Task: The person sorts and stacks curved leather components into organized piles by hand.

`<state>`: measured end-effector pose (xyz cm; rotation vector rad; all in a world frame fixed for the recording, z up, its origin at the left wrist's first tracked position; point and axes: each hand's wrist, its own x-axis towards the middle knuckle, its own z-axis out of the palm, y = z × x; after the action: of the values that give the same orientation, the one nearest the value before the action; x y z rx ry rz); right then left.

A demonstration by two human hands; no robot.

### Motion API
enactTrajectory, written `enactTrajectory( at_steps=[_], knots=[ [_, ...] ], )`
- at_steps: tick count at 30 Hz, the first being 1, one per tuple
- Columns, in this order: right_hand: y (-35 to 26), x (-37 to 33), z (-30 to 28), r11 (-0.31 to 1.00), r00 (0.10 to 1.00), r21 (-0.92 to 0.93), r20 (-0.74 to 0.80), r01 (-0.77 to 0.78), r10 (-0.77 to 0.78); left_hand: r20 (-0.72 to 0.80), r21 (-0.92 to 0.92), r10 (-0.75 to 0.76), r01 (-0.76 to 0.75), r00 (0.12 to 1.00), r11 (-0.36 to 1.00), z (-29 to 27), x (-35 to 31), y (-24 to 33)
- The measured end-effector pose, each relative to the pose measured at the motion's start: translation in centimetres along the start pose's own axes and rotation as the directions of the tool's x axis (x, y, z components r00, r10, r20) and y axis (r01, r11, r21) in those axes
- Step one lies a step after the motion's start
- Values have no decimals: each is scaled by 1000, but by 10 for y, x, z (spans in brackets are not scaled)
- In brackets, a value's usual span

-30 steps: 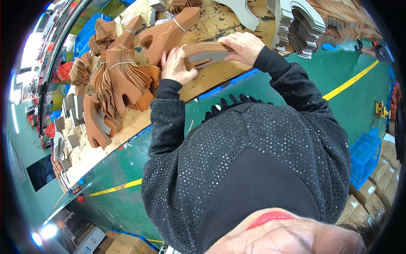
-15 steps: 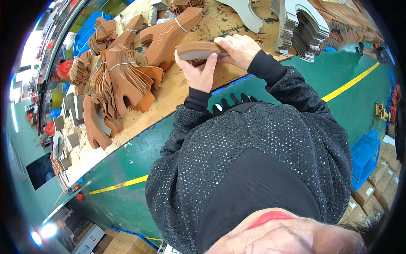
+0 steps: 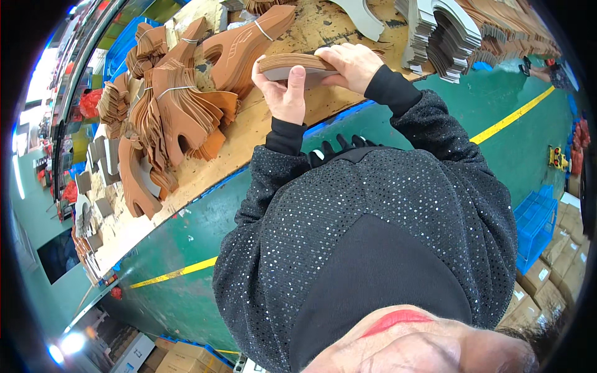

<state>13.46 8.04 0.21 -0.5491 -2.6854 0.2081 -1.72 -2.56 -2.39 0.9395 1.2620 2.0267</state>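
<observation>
Between my two hands, above the near edge of the worktable, is a stack of curved brown cut pieces, leather-like, with layered edges and a pale grey underside. My left hand grips its left end, the thumb raised against the near side. At the other end, my right hand has its fingers over the top and its thumb underneath. Just left of my hands lies a tied bundle of similar brown pieces. Fanned brown bundles, bound with white bands, are heaped farther left.
Pale grey curved pieces are stacked at the table's right, beside long rows of brown ones. A grey arched piece lies at the back. A blue crate and cardboard boxes stand on the floor at right.
Both hands have shifted slightly left with the stack. Its layered edge now shows more evenly, and the left thumb stands more upright. Both hands still grip it.
</observation>
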Motion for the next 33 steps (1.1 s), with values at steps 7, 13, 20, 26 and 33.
enactTrajectory(
  at_steps=[7,13,20,26,33],
  knots=[
    [-19,-5,6,999,998,-9,-36,-47,47,-61,7,56,-56,997,998,7,-1,4],
    [-19,0,2,997,996,-24,-48,-71,70,-70,-44,38,-41,997,998,8,6,1],
    [-21,-2,-5,994,993,-6,35,-110,111,-49,-3,75,-76,996,997,4,-2,2],
    [-14,-5,-6,991,989,38,82,-125,122,-10,19,110,-109,994,994,4,-5,3],
    [-1,2,-22,955,983,253,-61,-152,173,-21,41,136,-135,990,990,0,-4,-4]
  ],
)
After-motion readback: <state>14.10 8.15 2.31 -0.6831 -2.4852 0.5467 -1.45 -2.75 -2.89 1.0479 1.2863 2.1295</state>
